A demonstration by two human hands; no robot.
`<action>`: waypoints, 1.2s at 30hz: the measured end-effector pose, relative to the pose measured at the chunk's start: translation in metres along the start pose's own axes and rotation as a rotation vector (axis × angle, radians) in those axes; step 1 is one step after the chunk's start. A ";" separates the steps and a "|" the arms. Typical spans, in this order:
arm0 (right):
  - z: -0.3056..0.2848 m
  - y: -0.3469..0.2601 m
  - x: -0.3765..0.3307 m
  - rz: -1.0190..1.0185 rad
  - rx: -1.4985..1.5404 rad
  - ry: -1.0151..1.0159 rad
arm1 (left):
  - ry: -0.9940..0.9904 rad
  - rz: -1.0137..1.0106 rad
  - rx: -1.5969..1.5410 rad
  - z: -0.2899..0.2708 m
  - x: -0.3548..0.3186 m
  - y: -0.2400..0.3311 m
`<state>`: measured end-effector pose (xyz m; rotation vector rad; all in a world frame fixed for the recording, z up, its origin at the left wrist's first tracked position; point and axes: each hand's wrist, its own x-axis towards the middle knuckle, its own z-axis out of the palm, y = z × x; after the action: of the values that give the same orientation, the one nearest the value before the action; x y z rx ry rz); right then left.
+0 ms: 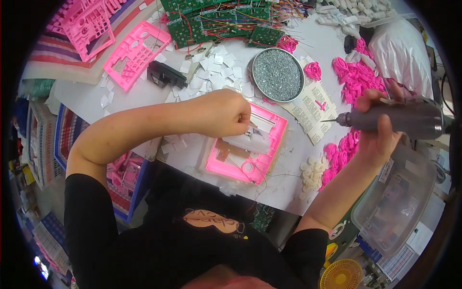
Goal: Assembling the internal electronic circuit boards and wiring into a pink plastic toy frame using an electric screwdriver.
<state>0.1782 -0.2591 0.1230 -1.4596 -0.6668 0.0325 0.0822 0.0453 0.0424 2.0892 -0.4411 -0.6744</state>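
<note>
My left hand (226, 114) is closed in a pinch over the far side of a pink plastic housing (231, 169). Whatever its fingertips hold is too small or hidden to make out. Inside that housing lie a white plastic part (252, 141), a brown board and thin wires. Off to the right, my right hand (380, 130) grips a dark electric screwdriver (399, 118), its thin bit pointing left above a printed paper sheet (313, 113). A round metal dish (278, 74) full of small screws stands just beyond the housing.
Green circuit boards (221, 24) with wires lie at the back. White square pieces (216, 67) and a black block (165, 74) sit left of the dish. Pink parts (353, 77) and cream discs (313, 173) are piled rightward. Another pink housing (130, 58) lies far left.
</note>
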 end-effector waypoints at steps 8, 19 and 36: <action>0.079 0.026 -0.040 -0.049 0.410 0.063 | 0.362 0.364 0.538 0.030 -0.048 -0.008; 0.152 0.026 -0.062 -0.129 0.329 -0.066 | 0.552 0.458 0.476 0.053 -0.043 -0.035; 0.157 0.035 -0.051 -0.226 0.179 -0.228 | 0.606 0.532 0.496 0.056 -0.037 -0.039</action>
<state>0.0812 -0.1339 0.0652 -1.2118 -0.9871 0.0823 0.0207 0.0508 -0.0052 2.3394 -0.8202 0.4172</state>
